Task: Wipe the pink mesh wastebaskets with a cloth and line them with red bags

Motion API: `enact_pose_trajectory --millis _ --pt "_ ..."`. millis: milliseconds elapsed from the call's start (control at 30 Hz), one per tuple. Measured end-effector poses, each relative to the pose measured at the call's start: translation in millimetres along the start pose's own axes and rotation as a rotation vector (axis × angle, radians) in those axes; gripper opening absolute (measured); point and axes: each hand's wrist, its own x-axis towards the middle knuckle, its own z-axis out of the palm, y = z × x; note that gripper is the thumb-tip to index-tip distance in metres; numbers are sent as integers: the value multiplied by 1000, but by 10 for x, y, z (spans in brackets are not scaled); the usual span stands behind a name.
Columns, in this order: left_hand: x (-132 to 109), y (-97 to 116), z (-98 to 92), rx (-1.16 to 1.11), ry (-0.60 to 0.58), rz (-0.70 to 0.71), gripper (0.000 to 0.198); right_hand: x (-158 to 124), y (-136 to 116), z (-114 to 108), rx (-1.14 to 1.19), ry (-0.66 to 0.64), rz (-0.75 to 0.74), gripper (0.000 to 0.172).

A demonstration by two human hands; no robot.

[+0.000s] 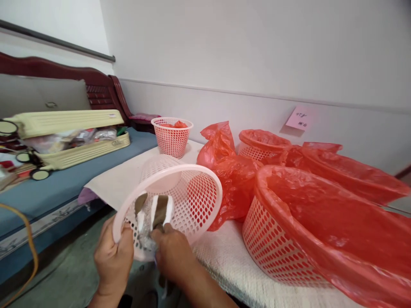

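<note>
My left hand (113, 256) is closed round the rim of a pale pink plastic wastebasket (205, 173). The basket is tilted on its side, its mouth facing me, above the near edge of the covered table. My right hand (176, 252) reaches to its opening, fingers closed on a brown-and-white striped cloth (162, 207). That cloth lies against the inside wall, with something greyish and fuzzy-looking beside it that I cannot make out. Part of the cloth is hidden behind my right fingers.
Right of my hands stands a large basket (272, 244) lined with a red plastic bag. More red-bagged baskets (265, 141) and a crumpled red bag (224, 171) are behind. A smaller wastebasket (171, 139) stands farther back. An open yellow suitcase (80, 156) lies on a blue bed (141, 139).
</note>
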Motion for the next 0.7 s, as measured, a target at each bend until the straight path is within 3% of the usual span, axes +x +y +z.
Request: enact_pose_trajectory --millis 100,267,533,600,700 --pt "20 -21 20 -20 1 -13 25 -120 -131 -12 8 -17 -65 25" --pt "15 -48 96 -121 -2 -146 25 -102 -151 91 -162 69 -84 68" --pt "13 49 94 -386 -115 -98 37 -26 -123 288 -167 148 -99 64" --pt "-29 75 83 -499 -170 -171 40 -28 -123 235 -90 189 -71 63" --pt "-153 30 110 -582 -325 -389 46 -6 -94 59 106 261 47 56"
